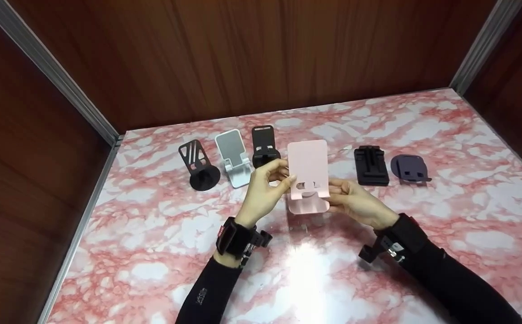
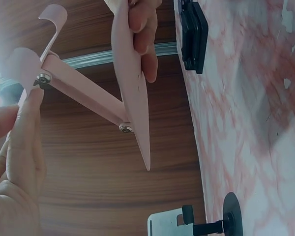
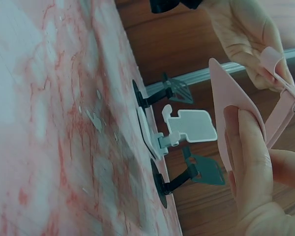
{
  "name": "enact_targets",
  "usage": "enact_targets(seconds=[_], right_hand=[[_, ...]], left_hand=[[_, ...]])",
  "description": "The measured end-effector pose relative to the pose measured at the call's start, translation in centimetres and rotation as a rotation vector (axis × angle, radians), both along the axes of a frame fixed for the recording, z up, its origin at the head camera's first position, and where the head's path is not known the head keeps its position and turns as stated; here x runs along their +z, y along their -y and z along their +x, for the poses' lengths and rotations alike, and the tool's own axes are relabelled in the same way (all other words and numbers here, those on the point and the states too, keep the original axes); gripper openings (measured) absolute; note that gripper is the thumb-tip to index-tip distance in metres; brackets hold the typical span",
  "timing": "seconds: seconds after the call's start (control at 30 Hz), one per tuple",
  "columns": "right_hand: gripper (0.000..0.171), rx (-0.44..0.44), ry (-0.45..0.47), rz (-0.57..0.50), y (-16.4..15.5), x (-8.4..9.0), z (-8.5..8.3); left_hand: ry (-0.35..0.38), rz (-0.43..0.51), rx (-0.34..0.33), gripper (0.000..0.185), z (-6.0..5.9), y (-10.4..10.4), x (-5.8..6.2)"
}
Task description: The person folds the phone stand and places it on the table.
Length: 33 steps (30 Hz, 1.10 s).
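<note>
A pink phone stand is held up off the table between both hands, its arm unfolded between plate and base. My left hand pinches the left edge of the upright plate, thumb in front; in the left wrist view its fingers lie near the curled lips. On the other side, my right hand grips the base, its fingers pressed along the underside in the right wrist view. A metal hinge screw joins arm and base.
Behind the left hand stand a black phone stand, a white one and another black one. Right of the pink stand lie a folded black stand and a dark purple one. Wood-look panels wall the marbled table.
</note>
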State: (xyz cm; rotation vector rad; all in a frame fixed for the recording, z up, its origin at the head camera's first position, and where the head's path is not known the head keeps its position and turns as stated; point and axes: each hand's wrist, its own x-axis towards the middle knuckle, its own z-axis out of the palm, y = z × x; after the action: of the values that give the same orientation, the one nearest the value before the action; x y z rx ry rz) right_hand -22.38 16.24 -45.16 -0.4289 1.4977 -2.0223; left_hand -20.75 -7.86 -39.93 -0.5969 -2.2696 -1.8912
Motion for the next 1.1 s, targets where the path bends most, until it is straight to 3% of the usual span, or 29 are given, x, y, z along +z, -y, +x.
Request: enact_targets(seconds=[0.3, 0.73, 0.97, 1.1], right_hand=[[0.068, -0.001, 0.02, 0.003, -0.1, 0.1, 0.1], [0.062, -0.004, 0.028, 0.016, 0.1, 0.1, 0.2], [0.063, -0.01, 0.039, 0.004, 0.1, 0.3, 0.4], [0.063, -0.026, 0.03, 0.024, 0.1, 0.4, 0.5]], left_hand=[[-0.006, -0.019, 0.011, 0.015, -0.1, 0.2, 0.0], [-0.042, -0.049, -0.009, 0.027, -0.4, 1.2, 0.1], [0.035, 0.019, 0.009, 0.012, -0.4, 0.8, 0.2], [0.023, 0.022, 0.046, 0.015, -0.4, 0.7, 0.0]])
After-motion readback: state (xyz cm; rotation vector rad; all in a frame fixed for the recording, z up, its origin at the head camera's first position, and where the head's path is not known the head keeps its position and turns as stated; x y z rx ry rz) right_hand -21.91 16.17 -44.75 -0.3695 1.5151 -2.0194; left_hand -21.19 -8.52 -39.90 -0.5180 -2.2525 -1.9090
